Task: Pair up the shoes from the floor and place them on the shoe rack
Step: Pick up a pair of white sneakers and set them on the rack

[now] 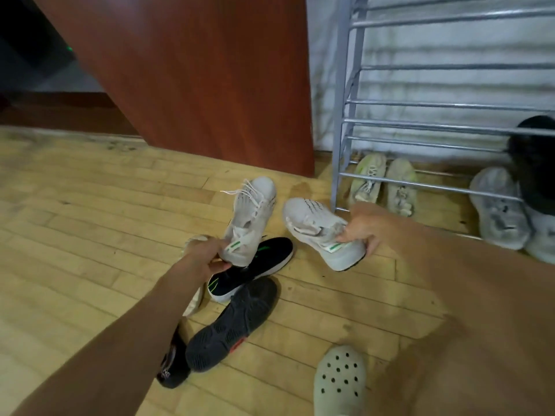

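My left hand (207, 253) grips the heel of a white laced sneaker (253, 211) with a green heel tab, lifted toe-up above the floor pile. A matching white sneaker (315, 226) is held at its heel by my right hand (365, 228), just left of the grey metal shoe rack (426, 127). Under the left shoe lie a black sneaker with green marks (255, 271), a dark sneaker turned sole-up (231, 325) and another black shoe (169, 370), partly hidden by my left forearm. A pale shoe (193, 301) peeks out beside that arm.
A pale yellow-green pair (384, 183) and grey-white shoes (498, 211) sit at the rack's bottom level, with a black shoe (534, 163) above at the right edge. A pale clog (341, 382) is at the bottom. A red-brown wooden panel (195, 70) stands left of the rack.
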Demonstrator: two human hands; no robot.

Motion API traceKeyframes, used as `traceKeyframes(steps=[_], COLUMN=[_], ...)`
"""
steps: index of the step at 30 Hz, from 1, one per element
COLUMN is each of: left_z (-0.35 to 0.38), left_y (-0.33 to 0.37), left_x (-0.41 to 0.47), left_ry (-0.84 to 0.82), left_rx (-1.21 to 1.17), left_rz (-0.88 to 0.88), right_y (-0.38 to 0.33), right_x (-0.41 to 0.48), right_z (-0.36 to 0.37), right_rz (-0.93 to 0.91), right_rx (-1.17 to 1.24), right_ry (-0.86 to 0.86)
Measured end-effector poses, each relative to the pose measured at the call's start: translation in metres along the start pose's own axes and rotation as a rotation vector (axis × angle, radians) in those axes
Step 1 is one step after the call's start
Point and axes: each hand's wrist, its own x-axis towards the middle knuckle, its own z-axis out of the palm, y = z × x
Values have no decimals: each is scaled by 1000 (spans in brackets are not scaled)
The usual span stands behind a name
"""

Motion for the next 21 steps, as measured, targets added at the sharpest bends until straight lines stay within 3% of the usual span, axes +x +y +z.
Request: traceKeyframes(steps=[9,16,21], left_z=[40,118,173], left_y=[14,14,16], left_x=[-88,-105,-103], left_ry=[-173,-288,-345], left_rx=[94,139,125], left_rz=[104,120,138], right_y=[64,144,164], right_x=[-72,-89,-75], right_z=[-56,-90,-103], right_rz=[22,70,65], right_rx=[160,457,580], right_ry=[101,280,429])
